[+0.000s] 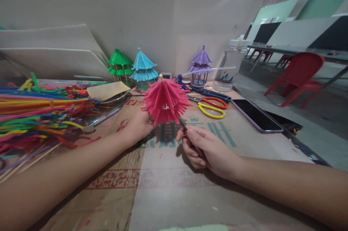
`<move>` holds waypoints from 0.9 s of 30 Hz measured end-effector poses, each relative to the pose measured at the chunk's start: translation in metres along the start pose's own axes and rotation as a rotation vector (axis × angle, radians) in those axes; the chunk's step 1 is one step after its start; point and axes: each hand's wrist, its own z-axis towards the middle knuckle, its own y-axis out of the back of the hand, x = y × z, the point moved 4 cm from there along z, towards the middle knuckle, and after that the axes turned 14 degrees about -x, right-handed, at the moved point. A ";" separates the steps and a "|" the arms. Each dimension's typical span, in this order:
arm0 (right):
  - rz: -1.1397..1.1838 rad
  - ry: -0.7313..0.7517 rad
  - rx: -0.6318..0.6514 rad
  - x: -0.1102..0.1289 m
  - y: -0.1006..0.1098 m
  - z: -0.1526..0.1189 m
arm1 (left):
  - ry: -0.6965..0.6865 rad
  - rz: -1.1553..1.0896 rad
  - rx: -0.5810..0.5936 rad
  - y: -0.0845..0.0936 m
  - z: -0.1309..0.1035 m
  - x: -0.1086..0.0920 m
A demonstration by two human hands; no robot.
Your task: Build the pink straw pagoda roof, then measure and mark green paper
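A pink two-tiered model pavilion [165, 102], its roof made of fuzzy pipe cleaners, is upright in the middle of the head view. My left hand [140, 126] holds it from below on the left; the roof hides most of the fingers. My right hand [199, 147] is closed around slim dark tweezers [183, 126], whose tips run up under the lower right edge of the pink roof. What the tips touch is hidden. Behind stand finished-looking models in green [119, 62], light blue [143, 65] and purple [200, 64].
Bundles of coloured pipe cleaners [51, 111] lie at the left. Scissors with orange and yellow handles [213, 107], dark blue pliers [214, 94], a phone [257, 115] and a clear bottle [228, 66] are on the right. Printed cardboard [114, 198] covers the table; white boards [108, 9] rise behind.
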 end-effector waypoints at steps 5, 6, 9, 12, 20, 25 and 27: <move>-0.004 0.013 -0.007 0.002 0.000 0.001 | 0.030 0.061 0.031 -0.002 -0.004 0.003; -0.003 0.016 -0.011 0.003 0.001 0.001 | 0.003 0.075 0.028 -0.002 -0.004 0.003; 0.000 0.020 -0.017 0.003 0.000 0.001 | -0.083 0.102 0.018 -0.003 -0.003 0.004; 0.000 0.023 -0.013 0.002 -0.001 -0.001 | -0.112 0.109 0.016 -0.004 -0.002 0.006; -0.007 0.021 -0.007 0.005 -0.004 -0.004 | -0.038 0.221 0.096 -0.001 -0.005 0.003; 0.003 -0.004 -0.006 0.006 -0.005 -0.005 | -0.050 0.258 0.076 -0.002 -0.004 -0.004; 0.005 -0.008 0.001 0.006 -0.005 -0.006 | -0.060 0.255 0.078 -0.002 -0.004 -0.005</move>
